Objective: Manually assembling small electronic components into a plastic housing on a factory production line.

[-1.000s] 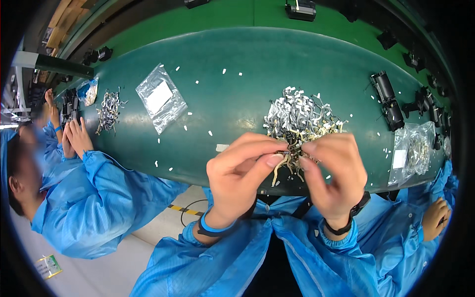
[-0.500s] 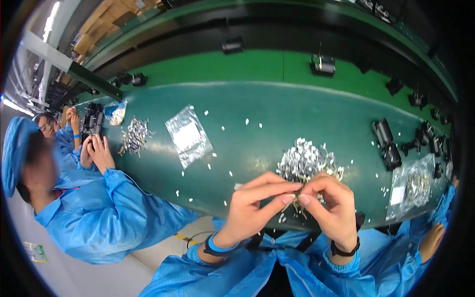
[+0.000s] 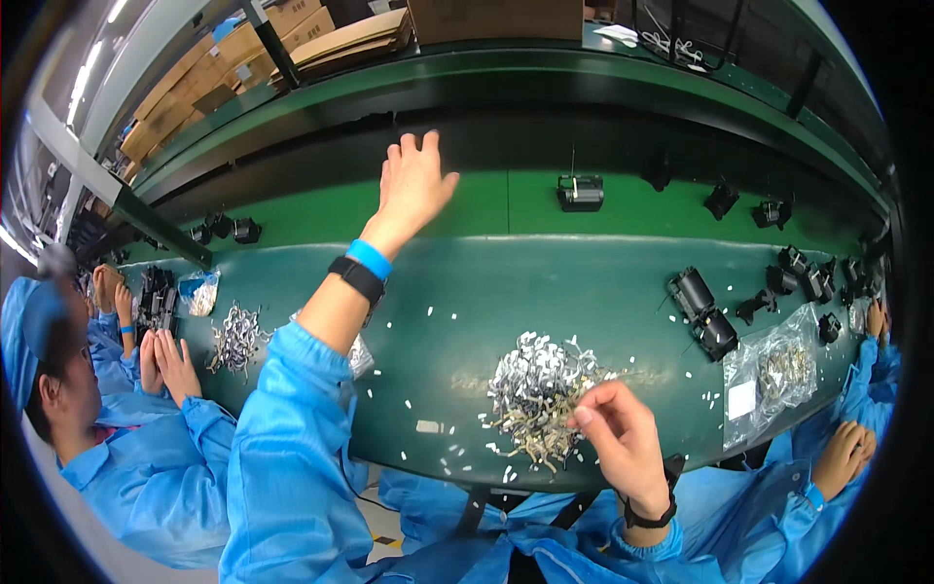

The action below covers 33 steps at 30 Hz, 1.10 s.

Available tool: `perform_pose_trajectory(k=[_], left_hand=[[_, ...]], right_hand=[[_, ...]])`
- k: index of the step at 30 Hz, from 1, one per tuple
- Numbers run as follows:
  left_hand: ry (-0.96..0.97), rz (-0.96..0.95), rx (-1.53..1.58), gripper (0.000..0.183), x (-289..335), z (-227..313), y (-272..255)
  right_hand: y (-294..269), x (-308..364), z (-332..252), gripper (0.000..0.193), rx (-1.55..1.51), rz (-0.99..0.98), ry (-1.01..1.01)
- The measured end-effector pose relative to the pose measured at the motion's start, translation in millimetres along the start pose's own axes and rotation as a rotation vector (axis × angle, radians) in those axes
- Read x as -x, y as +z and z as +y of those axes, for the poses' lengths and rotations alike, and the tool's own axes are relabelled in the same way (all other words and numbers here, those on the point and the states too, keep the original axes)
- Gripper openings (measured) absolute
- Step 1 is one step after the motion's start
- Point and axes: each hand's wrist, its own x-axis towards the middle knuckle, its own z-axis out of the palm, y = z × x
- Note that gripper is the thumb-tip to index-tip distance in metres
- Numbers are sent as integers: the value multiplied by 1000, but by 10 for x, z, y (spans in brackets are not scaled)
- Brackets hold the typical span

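My left hand (image 3: 412,185) reaches far across the green belt, its fingers apart and nothing visible in them. The dark strip behind it is partly hidden by the hand. My right hand (image 3: 623,438) stays low at the right side of a heap of short grey and yellowish wires with white ends (image 3: 535,389). Its thumb and forefinger come together in a pinch over the heap's edge. Whatever lies between those fingertips is too small to make out.
A black boxy device (image 3: 581,193) stands on the far green strip. At right are black cylindrical parts (image 3: 702,313) and a clear bag (image 3: 773,375) of wires. Another wire heap (image 3: 238,338) lies left, beside a co-worker (image 3: 146,457). White bits are scattered on the green belt (image 3: 457,282).
My hands have come apart. The left has swung forward and left, its forearm now covering most of the clear bag; the right stays by the heap. The view has tilted up.
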Motion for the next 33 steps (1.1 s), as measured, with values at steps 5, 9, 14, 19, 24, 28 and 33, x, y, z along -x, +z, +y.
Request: perform_pose_trajectory(k=[5, 9, 14, 19, 24, 28, 33], left_hand=[[308, -124, 332, 66, -179, 345, 623], [284, -252, 613, 83, -161, 1139, 990], [189, -241, 739, 52, -175, 1153, 1089], [437, -32, 639, 13, -72, 1312, 668], [640, -7, 774, 12, 839, 1266, -531], [617, -173, 884, 17, 1742, 1071, -1173], [585, -54, 748, 18, 1967, 1050, -1386]], right_hand=[[-109, 79, 70, 4, 22, 41, 46], [-135, 27, 45, 7, 109, -5, 48], [94, -144, -63, 5, 159, -62, 13], [-40, -102, -2, 7, 148, 155, -181], [-215, -261, 157, 21, -164, 521, -425], [109, -200, -64, 34, -148, 436, -446], [115, -153, -201, 29, -250, 225, -408]])
